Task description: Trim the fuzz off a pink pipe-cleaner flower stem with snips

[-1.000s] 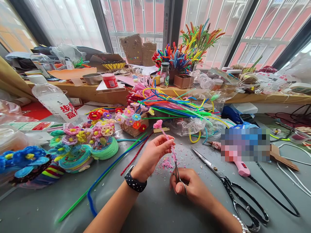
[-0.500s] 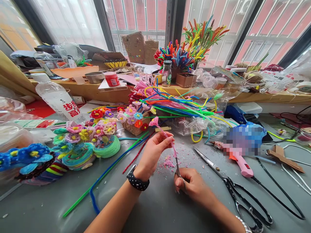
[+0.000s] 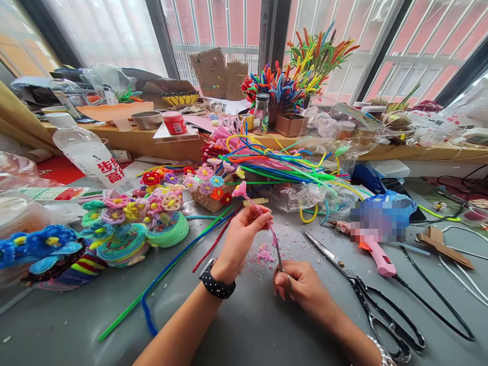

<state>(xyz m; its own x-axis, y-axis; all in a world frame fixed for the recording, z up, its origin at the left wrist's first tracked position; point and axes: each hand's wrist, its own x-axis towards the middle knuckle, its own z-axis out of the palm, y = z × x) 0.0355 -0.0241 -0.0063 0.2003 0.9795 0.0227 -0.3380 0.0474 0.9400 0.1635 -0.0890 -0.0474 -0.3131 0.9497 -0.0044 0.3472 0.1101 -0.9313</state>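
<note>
Pinched between the fingers of my left hand (image 3: 247, 235) is the stem of a pink pipe-cleaner flower (image 3: 240, 189), its bloom tilted up to the left. The lower stem slants down toward my right hand (image 3: 299, 283), which is closed around the handles of small scissors (image 3: 279, 255). The scissors' blades point up and lie along the stem's lower end; whether they are parted I cannot tell. Below the stem, a small heap of pink fuzz trimmings (image 3: 265, 253) lies on the grey table (image 3: 244, 325), with bits scattered around it.
Large black-handled scissors (image 3: 341, 265) lie to the right, near a pink glue gun (image 3: 382, 259) with its cable. Green and blue pipe cleaners (image 3: 168, 278) stretch across the left. Beyond stand pipe-cleaner flower pots (image 3: 168, 231), a plastic bottle (image 3: 89, 152) and a heap of loose pipe cleaners (image 3: 274, 162).
The scissors' blades have shifted slightly along the lower stem, and my right hand's fingers look drawn closer together. My left hand keeps its hold on the flower; the view has moved a little.
</note>
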